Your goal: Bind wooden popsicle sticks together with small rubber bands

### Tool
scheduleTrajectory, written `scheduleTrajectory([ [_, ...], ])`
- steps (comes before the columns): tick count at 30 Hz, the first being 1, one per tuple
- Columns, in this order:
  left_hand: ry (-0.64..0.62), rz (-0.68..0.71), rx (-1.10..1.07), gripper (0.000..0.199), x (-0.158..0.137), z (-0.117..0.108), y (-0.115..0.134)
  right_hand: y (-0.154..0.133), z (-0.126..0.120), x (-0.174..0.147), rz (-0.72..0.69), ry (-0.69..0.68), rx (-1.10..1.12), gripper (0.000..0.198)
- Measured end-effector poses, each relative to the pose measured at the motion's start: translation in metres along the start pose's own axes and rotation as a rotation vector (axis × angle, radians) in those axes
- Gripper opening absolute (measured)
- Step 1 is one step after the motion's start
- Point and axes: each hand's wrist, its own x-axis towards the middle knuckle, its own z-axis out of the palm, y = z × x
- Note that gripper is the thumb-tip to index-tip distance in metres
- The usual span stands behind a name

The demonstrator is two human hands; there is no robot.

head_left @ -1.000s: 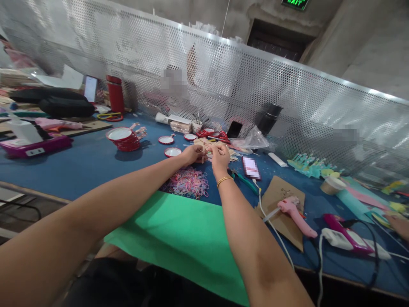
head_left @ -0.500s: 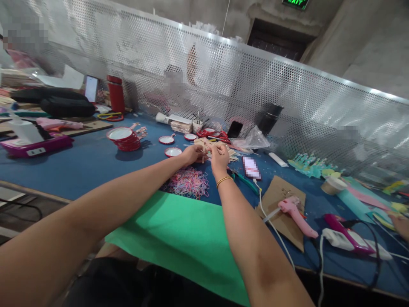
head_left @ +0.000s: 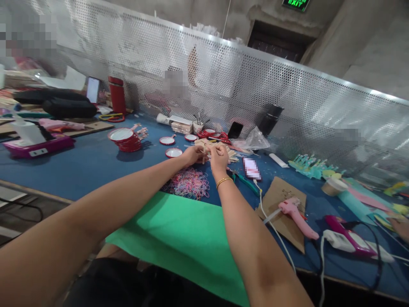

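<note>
My left hand (head_left: 194,156) and my right hand (head_left: 219,157) meet over the table, fingers pinched together. A thin pale wooden stick (head_left: 203,160) shows at my left fingertips. My right fingers are closed close beside it; what they grip is too small to make out. Right behind the hands lies a pile of flat wooden sticks (head_left: 232,156). In front of them is a heap of colourful rubber bands (head_left: 188,183). A round red-rimmed piece with a white face (head_left: 174,152) lies just left of my left hand. Pliers with teal handles (head_left: 246,183) rest right of my right wrist.
A green sheet (head_left: 179,230) covers the near edge and my lap. To the left stands a stack of red-rimmed rounds (head_left: 128,140). At right are a phone (head_left: 252,168), a pink glue gun (head_left: 297,215) on cardboard (head_left: 277,200), cables and a purple power strip (head_left: 348,236). A perforated metal screen (head_left: 217,72) stands behind.
Both hands stay together in nearly the same place, with only slight finger movement. The view has shifted a little; the things on the table lie as before.
</note>
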Motion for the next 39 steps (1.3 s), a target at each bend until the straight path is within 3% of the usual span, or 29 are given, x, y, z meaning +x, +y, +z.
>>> scheduleTrajectory([
  [6,0.0,-0.027,0.02,0.014,0.0012,-0.0005,-0.0008,0.0034,-0.0008,0.0025,0.031,0.049,0.011,0.018],
  [11,0.01,-0.012,0.007,0.016,0.0,0.0001,-0.0001,0.001,0.0014,-0.0001,0.027,-0.006,0.023,0.02],
  [16,0.009,-0.029,0.018,0.016,-0.0027,-0.0005,0.0002,0.0032,0.0007,-0.0006,0.018,0.059,0.016,0.018],
  [22,-0.03,-0.001,-0.013,0.017,-0.0036,-0.0006,-0.0003,-0.0001,0.0024,-0.0024,-0.008,-0.009,-0.003,0.016],
  [31,-0.016,0.003,-0.02,0.017,-0.0001,0.0004,-0.0018,0.0041,0.0021,0.0002,-0.04,0.024,-0.021,0.021],
  [39,-0.003,-0.009,0.02,0.013,-0.0042,0.0019,0.0018,0.0021,-0.0012,0.0019,0.027,0.027,0.078,0.018],
])
